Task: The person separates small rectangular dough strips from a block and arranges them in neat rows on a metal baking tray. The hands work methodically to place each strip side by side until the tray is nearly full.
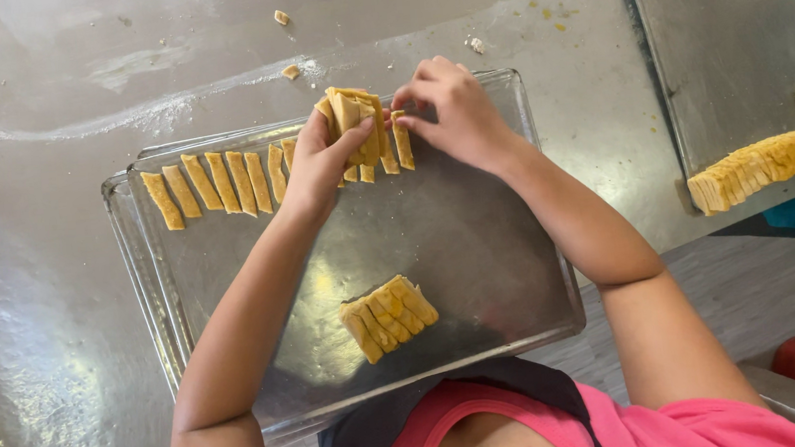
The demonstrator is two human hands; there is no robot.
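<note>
While left hand [320, 158] holds stack [354, 112], seven strips [221, 181] lie rowed.

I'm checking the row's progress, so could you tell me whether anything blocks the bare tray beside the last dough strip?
Nothing visible does: right of the last strip at the right hand, the tray is bare.

Floury steel counter [60, 310] holding two baking trays [457, 247] [726, 32], plus a few dough scraps [289, 71] scattered near the back edge.
</note>
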